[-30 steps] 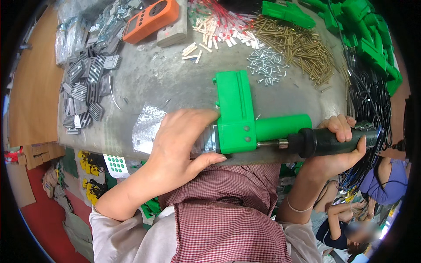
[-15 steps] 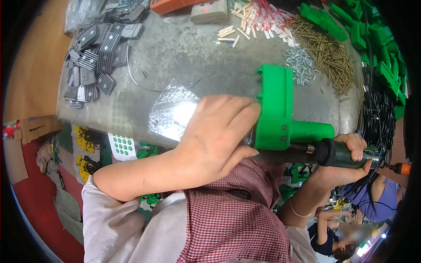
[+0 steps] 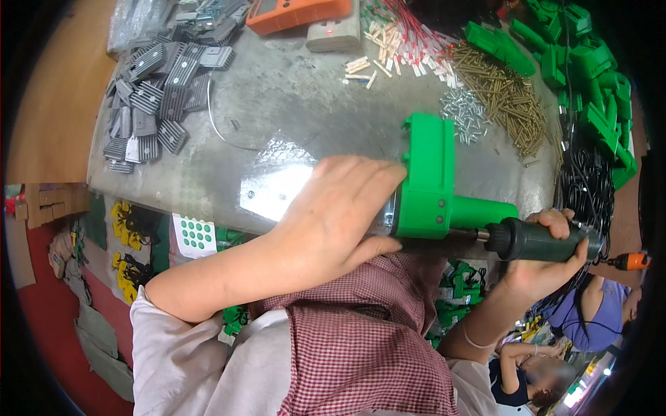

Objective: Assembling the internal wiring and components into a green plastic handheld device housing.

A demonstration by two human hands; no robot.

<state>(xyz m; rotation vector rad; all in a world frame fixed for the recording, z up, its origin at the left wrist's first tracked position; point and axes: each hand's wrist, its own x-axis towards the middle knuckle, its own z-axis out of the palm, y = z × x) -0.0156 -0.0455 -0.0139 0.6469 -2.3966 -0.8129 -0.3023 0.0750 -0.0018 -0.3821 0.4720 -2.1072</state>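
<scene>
My left hand (image 3: 340, 208) is wrapped over the left side of a green plastic housing (image 3: 428, 180) with a round handle-like stub sticking out to the right. A strip of shiny metal shows between my fingers and the housing; the rest of it is hidden under my palm. Closed round a dark green electric screwdriver (image 3: 541, 240), my right hand (image 3: 555, 243) holds it level, pointing left. Its bit (image 3: 468, 234) meets the housing's lower right edge, below two dark screw holes; whether a screw sits at the tip I cannot tell.
On the grey table (image 3: 298, 104) lie ribbed metal blocks (image 3: 159, 90), silver screws (image 3: 463, 114), long brass-coloured screws (image 3: 506, 97) and wires with white connectors (image 3: 409, 48). An orange device (image 3: 298, 12) stands at the back. Green housings (image 3: 596, 90) and black cables (image 3: 583, 180) crowd the right. Co-workers sit lower right.
The housing, the screwdriver and both hands appear slightly further left, while the tabletop things have shifted a little as the view moved. Both grips stay the same.
</scene>
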